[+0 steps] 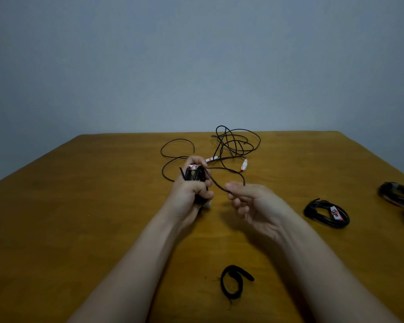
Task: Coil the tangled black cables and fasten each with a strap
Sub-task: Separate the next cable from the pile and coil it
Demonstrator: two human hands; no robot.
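left hand [191, 194] is curled tight round a partly wound coil [196, 176] of black cable, thumb across its front, held just above the wooden table [79, 206]; a white, red-marked tag shows at the coil's top. right hand [250, 201], just to the right of that coil, pinches the free strand [216, 185] between thumb and forefinger, its other fingers loosely bent. the strand sags from the coil to the pinch. beyond the coil, toward the table's far edge, more black cable lies in a loose tangle [233, 143], with two more white tags [244, 164] in front of it. nearer than the coil, toward the person, a black strap [233, 285] lies curled in an open ring on the wood. well to the right of the coil rests a finished bundle [327, 214] bearing a white label, and farther right still two more bundles [397, 194], partly cut off by the frame's edge.
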